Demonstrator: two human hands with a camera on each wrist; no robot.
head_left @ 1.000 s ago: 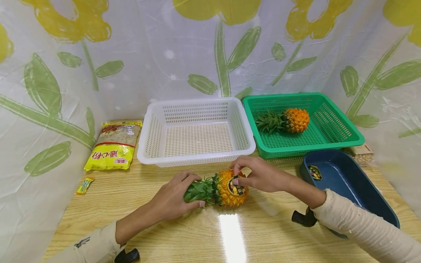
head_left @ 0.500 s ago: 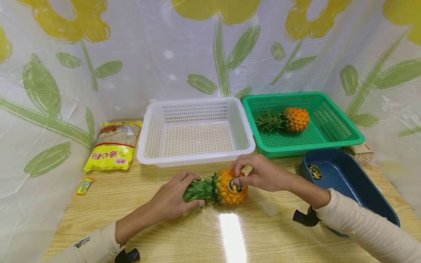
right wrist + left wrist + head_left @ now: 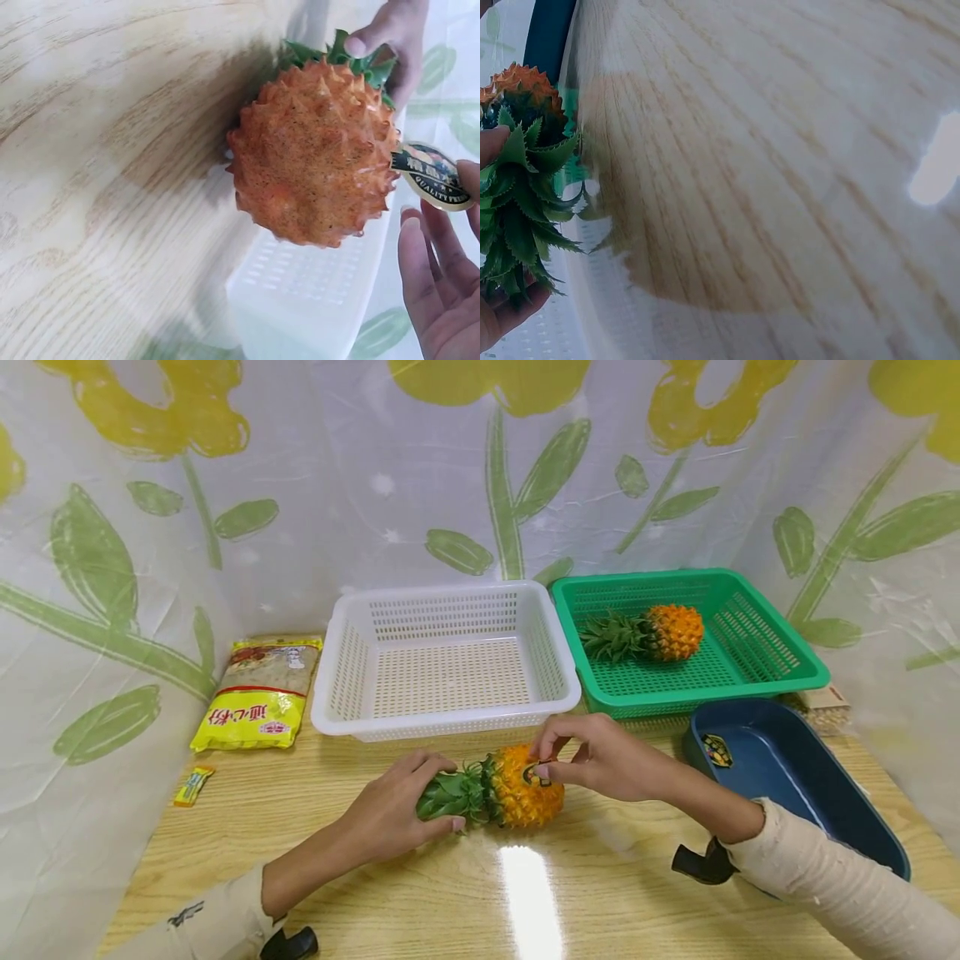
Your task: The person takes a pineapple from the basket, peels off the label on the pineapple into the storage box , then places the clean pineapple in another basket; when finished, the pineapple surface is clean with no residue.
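The pineapple (image 3: 517, 797) lay between the left grip (image 3: 401, 810), curled round its leaves (image 3: 453, 797), and the right grip (image 3: 600, 760), pinching its label (image 3: 433, 178).

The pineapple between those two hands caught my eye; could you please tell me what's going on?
A person holds the pineapple on its side: the left-hand grip is on its leafy crown, while the right-hand grip pinches a round dark label. In the right wrist view most of the label stands away from the pineapple, one end reaching its skin. A similar label lies in the dark blue tub, and a second pineapple lies in the green basket.
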